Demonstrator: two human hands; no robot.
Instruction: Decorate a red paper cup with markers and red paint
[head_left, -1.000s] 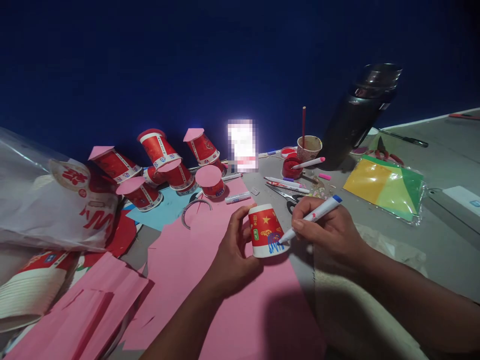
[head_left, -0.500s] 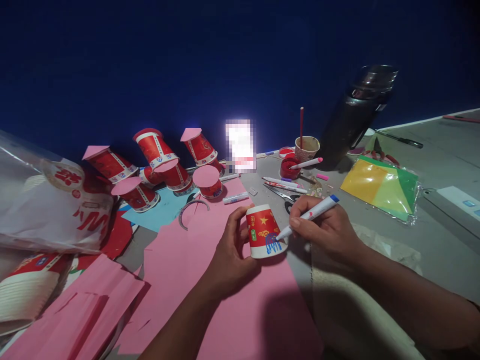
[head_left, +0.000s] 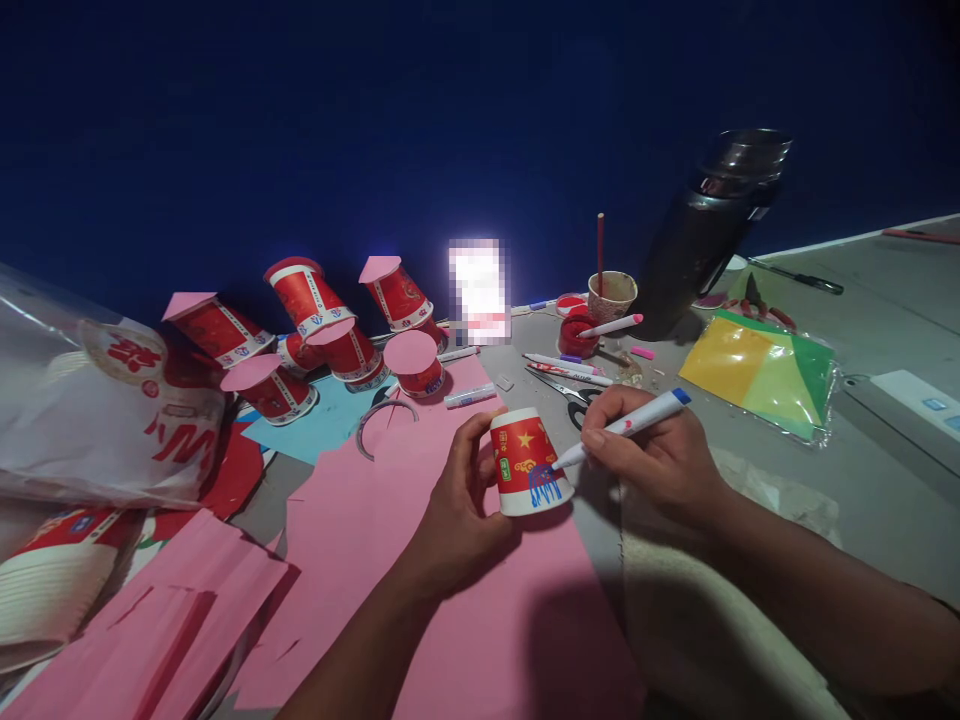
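Note:
My left hand [head_left: 469, 515] grips a red and white paper cup [head_left: 517, 450], upside down and slightly tilted, with fingers behind it and the thumb at its wide rim. Blue pen strokes mark the cup's lower side. In my right hand [head_left: 656, 455] is a white marker [head_left: 626, 425] with a blue end, its tip at the blue strokes on the cup. Beneath the cup lies a large pink paper sheet [head_left: 435, 640]. Scissors [head_left: 574, 400] rest just beyond my right fingers, partly hidden by them.
Several red cups [head_left: 307, 300] topped with pink paper stand at the back left. A plastic bag [head_left: 105, 420] and stacked cups [head_left: 52, 580] lie left. A roll of tape [head_left: 366, 437], loose markers [head_left: 566, 368], a dark flask [head_left: 705, 240] and a coloured packet [head_left: 757, 375] surround the work area.
The marker tip has moved slightly up the cup, and more blue strokes show near its rim. My left hand keeps its hold on the cup.

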